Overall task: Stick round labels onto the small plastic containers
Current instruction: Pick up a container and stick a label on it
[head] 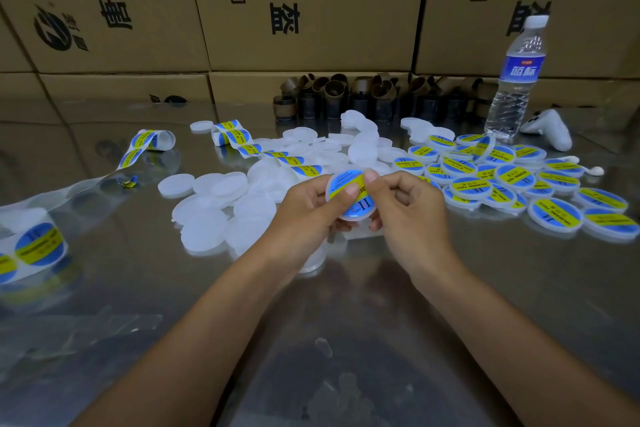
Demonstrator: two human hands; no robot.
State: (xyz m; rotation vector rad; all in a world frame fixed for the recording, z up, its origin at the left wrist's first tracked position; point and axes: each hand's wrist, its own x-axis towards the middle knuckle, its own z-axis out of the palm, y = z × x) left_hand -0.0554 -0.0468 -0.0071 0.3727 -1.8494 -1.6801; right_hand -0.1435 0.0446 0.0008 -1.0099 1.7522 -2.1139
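Note:
Both my hands hold one small round white container (349, 215) above the table's middle. A blue-and-yellow round label (346, 184) lies on its top. My left hand (311, 208) grips the container from the left, thumb on the label. My right hand (405, 204) grips it from the right, thumb and forefinger pressing the label's edge. Several unlabelled white containers (214, 204) lie in a heap to the left and behind. Several labelled containers (512, 180) are piled to the right. A strip of labels (242, 140) on backing paper curls behind the heap.
A label roll with spent backing (38, 243) trails along the left side of the shiny metal table (346, 340). A water bottle (516, 80) and a white controller (550, 130) stand at back right. Brown cardboard cores (346, 94) and stacked cartons (311, 3) line the back.

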